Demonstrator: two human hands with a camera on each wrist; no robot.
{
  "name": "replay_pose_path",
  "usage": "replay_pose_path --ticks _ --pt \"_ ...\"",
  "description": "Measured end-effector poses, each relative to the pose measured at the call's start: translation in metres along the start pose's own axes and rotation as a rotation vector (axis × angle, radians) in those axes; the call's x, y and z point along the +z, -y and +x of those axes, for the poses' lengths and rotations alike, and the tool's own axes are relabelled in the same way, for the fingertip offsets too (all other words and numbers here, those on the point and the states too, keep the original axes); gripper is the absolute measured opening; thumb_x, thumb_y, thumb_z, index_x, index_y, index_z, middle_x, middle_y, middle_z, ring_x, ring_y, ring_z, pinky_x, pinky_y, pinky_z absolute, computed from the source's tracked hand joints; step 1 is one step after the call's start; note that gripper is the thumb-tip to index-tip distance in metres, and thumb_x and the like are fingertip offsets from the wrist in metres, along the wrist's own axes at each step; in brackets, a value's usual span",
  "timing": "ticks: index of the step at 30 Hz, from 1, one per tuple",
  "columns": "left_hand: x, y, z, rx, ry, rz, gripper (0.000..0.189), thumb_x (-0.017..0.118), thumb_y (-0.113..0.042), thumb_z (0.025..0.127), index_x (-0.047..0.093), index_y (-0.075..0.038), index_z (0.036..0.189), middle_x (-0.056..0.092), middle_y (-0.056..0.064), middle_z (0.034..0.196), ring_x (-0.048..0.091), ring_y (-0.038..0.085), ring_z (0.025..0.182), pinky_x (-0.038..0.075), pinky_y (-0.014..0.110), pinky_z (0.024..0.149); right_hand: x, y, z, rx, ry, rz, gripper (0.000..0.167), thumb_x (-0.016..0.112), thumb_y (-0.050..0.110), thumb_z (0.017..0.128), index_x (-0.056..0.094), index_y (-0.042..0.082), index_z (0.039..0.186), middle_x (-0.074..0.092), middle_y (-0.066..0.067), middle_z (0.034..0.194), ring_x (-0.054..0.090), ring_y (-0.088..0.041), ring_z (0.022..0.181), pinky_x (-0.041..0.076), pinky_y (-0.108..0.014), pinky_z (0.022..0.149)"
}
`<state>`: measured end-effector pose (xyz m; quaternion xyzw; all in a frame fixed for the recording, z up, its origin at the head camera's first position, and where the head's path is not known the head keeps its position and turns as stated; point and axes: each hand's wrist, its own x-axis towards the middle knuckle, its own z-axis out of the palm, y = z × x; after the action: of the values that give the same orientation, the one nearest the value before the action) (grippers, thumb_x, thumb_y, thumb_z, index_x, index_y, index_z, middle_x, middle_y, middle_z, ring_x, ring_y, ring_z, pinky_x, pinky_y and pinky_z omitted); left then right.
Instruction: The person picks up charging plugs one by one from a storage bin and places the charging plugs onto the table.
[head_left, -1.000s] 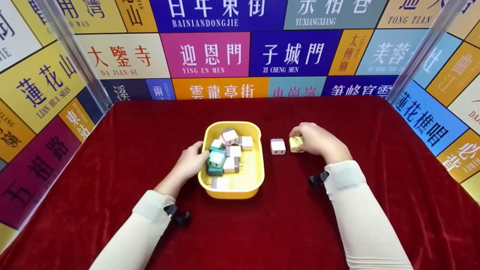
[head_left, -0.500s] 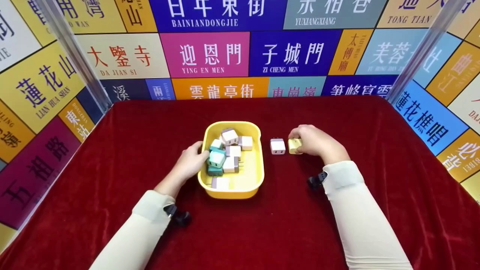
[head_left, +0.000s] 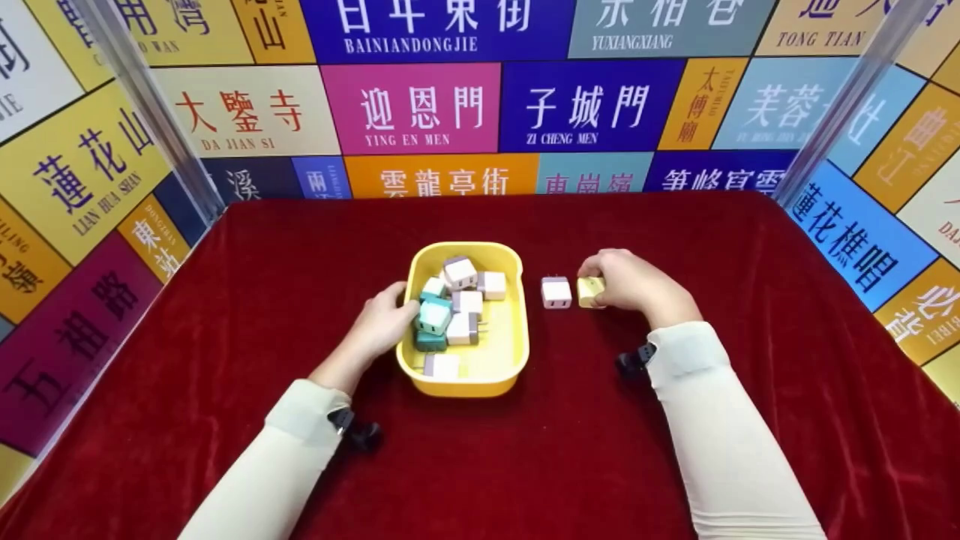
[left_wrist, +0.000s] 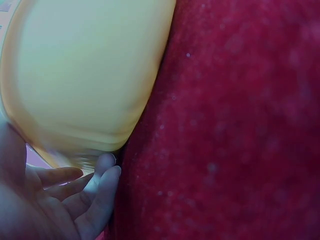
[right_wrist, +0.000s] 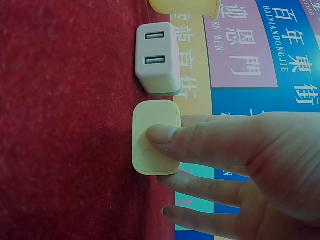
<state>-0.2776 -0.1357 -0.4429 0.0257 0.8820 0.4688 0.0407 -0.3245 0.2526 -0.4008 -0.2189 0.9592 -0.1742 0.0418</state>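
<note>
My left hand (head_left: 384,319) grips the left wall of a yellow plastic tub (head_left: 465,388), thumb over the rim and fingers outside. In the left wrist view those fingers (left_wrist: 102,195) bend against the tub's side. Chargers lie jumbled in the tub: several white-and-grey ones, such as a white charger (head_left: 491,286), and teal ones, including a light teal charger (head_left: 433,318). My right hand (head_left: 630,281) pinches a pale yellow charger (right_wrist: 155,112), its thumb across one face. Beside it on the cloth stands a white two-port USB charger (right_wrist: 155,47), prongs pointing away in the head view.
Dark red velvet (head_left: 480,465) covers the table. Panels printed with place names (head_left: 409,109) rise behind it and at both sides. Clear corner posts (head_left: 855,97) stand at the back. Each wrist wears a small black camera (head_left: 634,361).
My right hand and the yellow charger have shifted very slightly toward me and toward the white charger. The left hand and tub have stayed in place.
</note>
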Motion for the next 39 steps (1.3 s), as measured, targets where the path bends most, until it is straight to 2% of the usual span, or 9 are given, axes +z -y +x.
replay_pose_path --ticks 12,24,28,33,39 --pt "-0.001 -0.001 -0.001 -0.004 0.007 -0.003 0.053 0.05 -0.023 0.103 0.054 -0.003 0.151 0.065 0.02 0.139 0.063 0.03 0.122 0.054 0.045 0.104 -0.001 0.0 0.0 0.007 0.007 0.009 0.035 0.082 -0.001 0.082 0.077 -0.001 0.117 0.072 -0.02 0.116 0.058 -0.037 0.109 0.048 -0.052 0.1" --pt "0.0 -0.001 -0.002 -0.012 0.007 -0.013 0.052 0.05 -0.023 0.103 0.055 -0.004 0.151 0.065 0.019 0.139 0.063 0.029 0.123 0.054 0.045 0.104 -0.005 0.001 -0.001 0.031 0.012 0.031 0.036 0.078 -0.005 0.085 0.076 -0.002 0.12 0.073 -0.018 0.115 0.059 -0.033 0.105 0.049 -0.048 0.095" --pt "0.0 0.0 -0.001 -0.004 -0.001 -0.006 0.051 0.05 -0.022 0.102 0.056 -0.003 0.149 0.066 0.019 0.137 0.063 0.029 0.12 0.054 0.045 0.103 -0.006 0.002 -0.001 0.015 0.006 0.033 0.035 0.076 -0.008 0.084 0.077 -0.003 0.119 0.075 -0.018 0.113 0.06 -0.034 0.102 0.05 -0.048 0.093" --pt "0.0 0.001 -0.001 0.0 -0.002 0.0 0.051 0.051 -0.022 0.102 0.057 -0.004 0.149 0.066 0.019 0.137 0.063 0.029 0.12 0.054 0.046 0.104 -0.011 0.005 -0.002 0.015 0.0 0.038 0.035 0.075 -0.009 0.087 0.075 -0.005 0.122 0.075 -0.021 0.115 0.066 -0.037 0.103 0.054 -0.052 0.095" --pt "0.0 0.0 -0.001 -0.001 0.0 0.001 0.051 0.051 -0.022 0.102 0.056 -0.003 0.15 0.066 0.02 0.138 0.063 0.03 0.121 0.054 0.046 0.104 -0.018 0.012 -0.003 0.024 -0.012 0.027 0.036 0.074 -0.004 0.09 0.074 -0.004 0.125 0.073 -0.023 0.118 0.066 -0.04 0.107 0.054 -0.054 0.099"
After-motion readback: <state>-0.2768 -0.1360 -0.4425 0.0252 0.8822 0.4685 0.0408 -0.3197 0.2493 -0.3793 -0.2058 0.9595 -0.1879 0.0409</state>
